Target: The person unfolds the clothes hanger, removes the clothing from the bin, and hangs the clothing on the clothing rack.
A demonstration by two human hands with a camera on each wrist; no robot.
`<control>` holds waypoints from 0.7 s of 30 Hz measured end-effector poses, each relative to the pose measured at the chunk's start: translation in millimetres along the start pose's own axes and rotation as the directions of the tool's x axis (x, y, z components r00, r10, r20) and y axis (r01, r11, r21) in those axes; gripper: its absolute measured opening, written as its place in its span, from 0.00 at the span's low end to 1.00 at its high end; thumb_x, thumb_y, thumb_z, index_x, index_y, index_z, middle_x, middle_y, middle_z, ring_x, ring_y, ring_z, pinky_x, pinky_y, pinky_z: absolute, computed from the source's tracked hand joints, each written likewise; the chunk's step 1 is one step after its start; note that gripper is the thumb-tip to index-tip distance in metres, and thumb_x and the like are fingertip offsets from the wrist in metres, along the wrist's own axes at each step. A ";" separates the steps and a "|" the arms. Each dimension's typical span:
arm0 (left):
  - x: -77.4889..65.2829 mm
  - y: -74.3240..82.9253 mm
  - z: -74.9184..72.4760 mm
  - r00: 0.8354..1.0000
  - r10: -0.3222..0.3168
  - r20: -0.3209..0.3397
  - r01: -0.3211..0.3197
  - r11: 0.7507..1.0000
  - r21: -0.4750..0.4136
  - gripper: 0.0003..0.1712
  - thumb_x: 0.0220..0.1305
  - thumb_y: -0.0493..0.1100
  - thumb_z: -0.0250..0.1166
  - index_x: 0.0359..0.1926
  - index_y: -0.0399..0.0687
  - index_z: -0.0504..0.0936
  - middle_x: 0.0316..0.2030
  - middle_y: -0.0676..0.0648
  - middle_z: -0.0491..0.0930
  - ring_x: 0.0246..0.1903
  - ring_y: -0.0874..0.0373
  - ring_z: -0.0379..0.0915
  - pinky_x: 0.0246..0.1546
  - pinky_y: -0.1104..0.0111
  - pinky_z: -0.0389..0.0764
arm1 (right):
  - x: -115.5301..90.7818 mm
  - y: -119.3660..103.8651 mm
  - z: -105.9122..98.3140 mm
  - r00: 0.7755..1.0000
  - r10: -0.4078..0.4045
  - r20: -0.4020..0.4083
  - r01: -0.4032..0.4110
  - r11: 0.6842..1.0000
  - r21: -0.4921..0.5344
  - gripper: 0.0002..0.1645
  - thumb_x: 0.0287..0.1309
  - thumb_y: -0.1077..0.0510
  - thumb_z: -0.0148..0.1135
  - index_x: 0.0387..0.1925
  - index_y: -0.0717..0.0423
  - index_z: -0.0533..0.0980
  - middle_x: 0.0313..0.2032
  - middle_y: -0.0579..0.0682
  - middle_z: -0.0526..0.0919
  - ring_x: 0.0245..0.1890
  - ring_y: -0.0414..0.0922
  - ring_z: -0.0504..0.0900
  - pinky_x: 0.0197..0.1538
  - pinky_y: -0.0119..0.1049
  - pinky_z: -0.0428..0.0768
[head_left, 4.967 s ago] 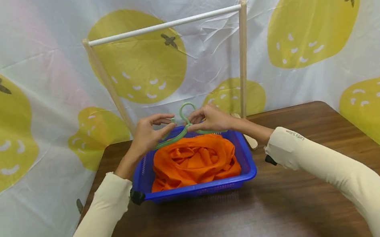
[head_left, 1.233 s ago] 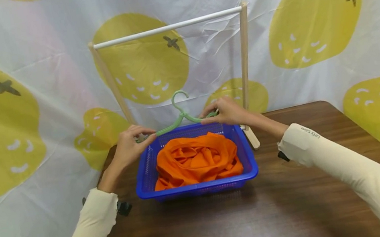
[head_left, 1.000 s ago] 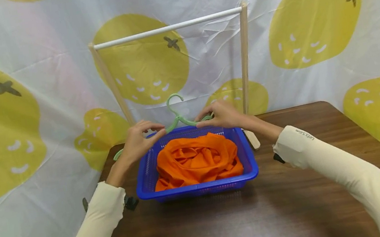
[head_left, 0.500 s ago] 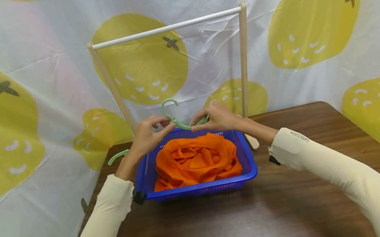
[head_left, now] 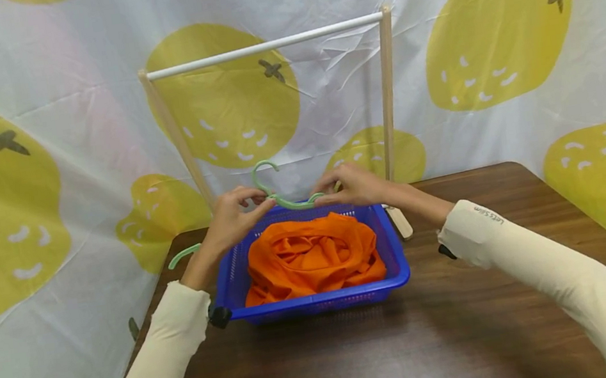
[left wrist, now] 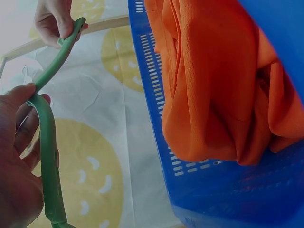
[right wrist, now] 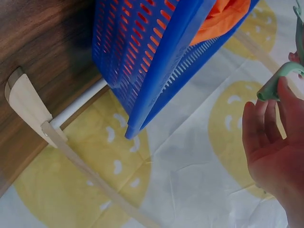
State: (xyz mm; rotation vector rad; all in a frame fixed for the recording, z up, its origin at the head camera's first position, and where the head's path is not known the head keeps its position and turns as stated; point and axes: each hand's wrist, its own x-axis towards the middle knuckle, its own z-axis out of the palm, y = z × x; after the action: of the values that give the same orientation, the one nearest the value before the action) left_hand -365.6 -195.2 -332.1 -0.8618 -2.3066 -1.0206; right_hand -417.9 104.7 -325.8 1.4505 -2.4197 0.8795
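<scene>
A light green clothes hanger [head_left: 295, 205] is held up over the far side of a blue basket [head_left: 318, 300], its hook upward. My left hand [head_left: 237, 214] pinches it at the centre, by the base of the hook. The hanger's left arm runs behind my left wrist, its tip showing beyond. With thumb and fingers, my right hand [head_left: 353, 184] pinches the tip of the right arm, which has a curled end in the right wrist view. Crumpled orange cloth [head_left: 312, 255] lies in the basket, below both hands.
Behind the basket stands a rack with wooden posts [head_left: 390, 93] and a white crossbar [head_left: 265, 46]. One wooden foot [head_left: 399, 222] shows right of the basket on the brown table [head_left: 469, 295]. A fruit-patterned curtain [head_left: 337, 100] hangs behind.
My left hand has slid rightward along the hanger, from its left arm to the centre. The hook has shifted left and slightly lower. My right hand stays at the right arm; basket and cloth are unmoved.
</scene>
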 end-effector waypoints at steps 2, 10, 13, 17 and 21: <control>-0.1 -0.5 0.3 1.000 0.004 -0.002 -0.004 1.000 -0.006 0.07 0.64 0.40 0.75 0.40 0.40 0.91 0.35 0.44 0.87 0.38 0.49 0.80 0.43 0.48 0.80 | -1.3 0.3 -0.9 1.000 -0.009 -0.006 0.009 1.000 0.006 0.10 0.62 0.55 0.75 0.44 0.55 0.90 0.31 0.44 0.89 0.31 0.40 0.84 0.39 0.42 0.87; -0.4 -0.5 -0.1 1.000 0.000 -0.005 0.000 1.000 -0.028 0.07 0.65 0.39 0.74 0.41 0.40 0.91 0.36 0.43 0.87 0.39 0.51 0.80 0.44 0.52 0.79 | -5.9 1.9 0.1 0.995 0.074 -0.071 -0.068 0.995 0.074 0.11 0.63 0.56 0.74 0.45 0.56 0.90 0.35 0.49 0.91 0.32 0.42 0.88 0.41 0.40 0.87; -1.2 -0.6 -1.0 1.000 -0.015 -0.004 0.015 0.999 -0.038 0.07 0.66 0.40 0.73 0.41 0.40 0.91 0.36 0.44 0.87 0.39 0.52 0.79 0.45 0.56 0.77 | -7.0 2.2 -0.2 0.988 0.106 -0.116 -0.097 0.992 0.076 0.12 0.63 0.56 0.75 0.45 0.57 0.90 0.35 0.51 0.92 0.31 0.43 0.89 0.41 0.40 0.88; -1.6 0.9 -1.8 1.000 -0.023 -0.006 0.023 0.999 -0.035 0.07 0.66 0.40 0.74 0.41 0.40 0.91 0.36 0.44 0.86 0.39 0.52 0.79 0.44 0.56 0.77 | -6.5 2.5 -0.9 0.983 0.138 -0.120 -0.129 0.989 0.073 0.12 0.61 0.55 0.76 0.43 0.57 0.90 0.34 0.51 0.92 0.33 0.44 0.90 0.42 0.39 0.87; -1.0 2.1 -1.1 1.000 -0.025 -0.008 0.024 0.999 -0.028 0.07 0.65 0.40 0.75 0.40 0.39 0.91 0.35 0.43 0.86 0.38 0.50 0.79 0.44 0.55 0.77 | -3.9 2.2 -1.3 0.980 0.168 -0.102 -0.161 0.984 0.072 0.13 0.61 0.52 0.76 0.44 0.54 0.90 0.35 0.49 0.92 0.34 0.43 0.90 0.43 0.39 0.87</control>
State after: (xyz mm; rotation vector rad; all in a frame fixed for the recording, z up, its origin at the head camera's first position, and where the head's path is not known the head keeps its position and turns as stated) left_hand -363.3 -195.3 -331.1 -0.8410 -2.3066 -1.0674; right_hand -418.0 109.1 -327.4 1.2010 -2.4786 1.0509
